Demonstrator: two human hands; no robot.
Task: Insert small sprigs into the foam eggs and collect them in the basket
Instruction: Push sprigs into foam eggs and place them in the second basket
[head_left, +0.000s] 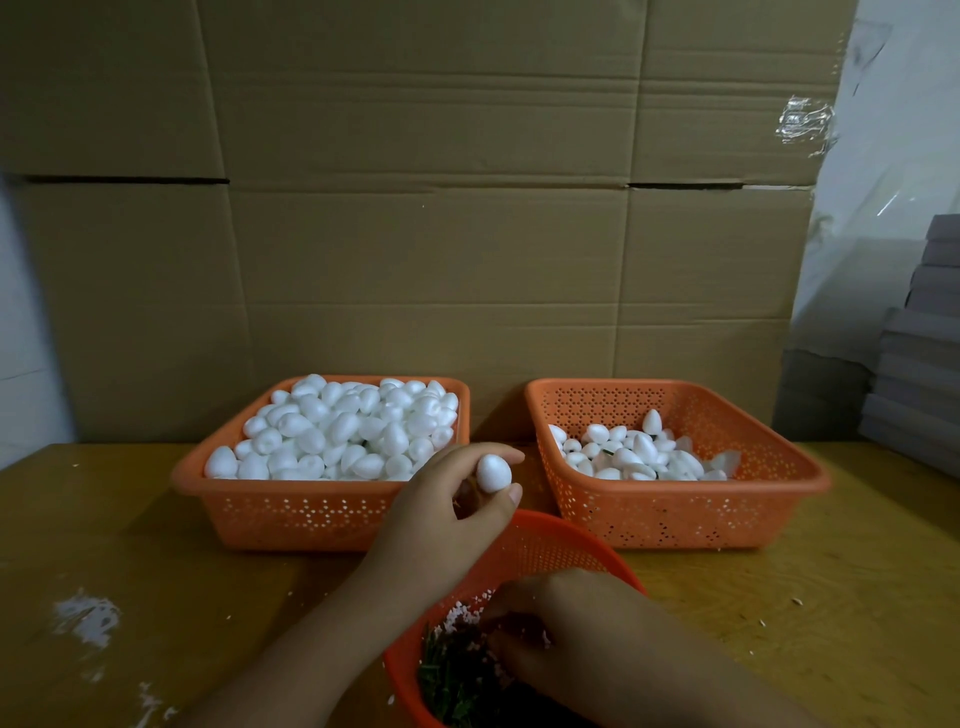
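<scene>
My left hand (441, 512) holds one white foam egg (493, 473) between fingertips and thumb, just in front of the left orange basket (291, 512), which is heaped with plain foam eggs. My right hand (571, 629) reaches down into a round orange bowl (545, 540) of green sprigs (452, 675) with pink bits; its fingers are curled among them, and whether they grip a sprig is hidden. The right orange basket (675, 514) is partly filled with eggs, some showing dark stems.
A wall of flattened cardboard boxes (415, 234) stands right behind the baskets. Grey stacked boards (919, 374) lie at the far right. White foam crumbs (85, 618) dot the wooden table (130, 545) at the left front.
</scene>
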